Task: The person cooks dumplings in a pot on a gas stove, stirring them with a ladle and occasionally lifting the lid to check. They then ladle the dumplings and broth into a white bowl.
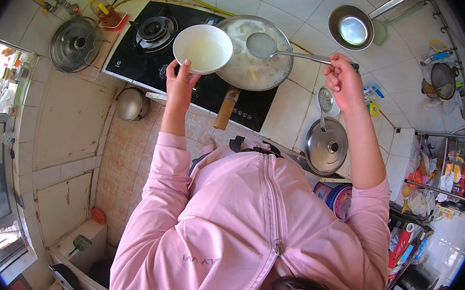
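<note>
My left hand (181, 82) grips the near rim of a white bowl (203, 49), with the thumb on the rim. Pale cloudy liquid lies in the bowl, which is held beside and partly over the left edge of a wok (260, 83). In my right hand (341, 73) is the handle of a metal ladle (263, 45). The ladle's head is over the wok and holds whitish liquid. Foamy pale broth with lumps in it fills the wok, whose wooden handle (225, 113) points towards me. It stands on a black glass gas hob (207, 101).
A bare burner (152, 29) is at the hob's left. Right of the hob lie a slotted spoon (326, 100) and a metal lid (326, 146). A small pan (351, 27) hangs on the tiled wall. A glass lid (76, 44) stands at the far left, with a metal pot (132, 104) below.
</note>
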The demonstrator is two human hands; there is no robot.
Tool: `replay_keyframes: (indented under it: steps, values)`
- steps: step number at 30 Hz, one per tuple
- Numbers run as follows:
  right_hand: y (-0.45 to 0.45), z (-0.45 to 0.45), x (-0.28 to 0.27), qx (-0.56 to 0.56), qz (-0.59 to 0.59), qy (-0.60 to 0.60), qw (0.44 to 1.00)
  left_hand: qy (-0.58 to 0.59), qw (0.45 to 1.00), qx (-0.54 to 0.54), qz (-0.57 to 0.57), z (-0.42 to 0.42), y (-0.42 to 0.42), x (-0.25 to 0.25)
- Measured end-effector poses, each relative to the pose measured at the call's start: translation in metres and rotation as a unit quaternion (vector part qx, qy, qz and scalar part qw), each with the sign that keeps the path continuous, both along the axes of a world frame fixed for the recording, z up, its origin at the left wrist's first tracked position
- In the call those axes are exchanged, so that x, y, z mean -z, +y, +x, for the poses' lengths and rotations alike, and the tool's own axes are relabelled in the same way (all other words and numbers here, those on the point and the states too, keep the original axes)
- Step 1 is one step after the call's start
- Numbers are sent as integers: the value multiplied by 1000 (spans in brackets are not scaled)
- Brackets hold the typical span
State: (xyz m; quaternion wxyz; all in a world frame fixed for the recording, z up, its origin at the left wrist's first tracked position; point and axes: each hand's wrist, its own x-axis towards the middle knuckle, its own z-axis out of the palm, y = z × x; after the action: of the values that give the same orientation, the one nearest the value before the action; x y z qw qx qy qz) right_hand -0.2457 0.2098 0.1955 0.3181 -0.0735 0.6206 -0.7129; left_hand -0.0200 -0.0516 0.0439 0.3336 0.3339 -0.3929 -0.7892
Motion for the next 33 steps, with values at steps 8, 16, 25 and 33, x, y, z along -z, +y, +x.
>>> replay_keyframes:
  steps: [8, 16, 25, 33]
  values:
    - [-5, 1, -63, -59, -13, 17, 998, 8, 999, 32, 15, -28, 14, 0]
    - [-16, 23, -73, -58, -7, 36, 998, 19, 996, 73, 45, -58, 37, -15]
    - [-1, 60, -68, -41, -2, 222, 974, 103, 988, 98, 57, -62, 43, -26]
    - [29, 61, -60, -192, 27, 612, 767, 76, 991, 106, 27, -57, 45, -38]
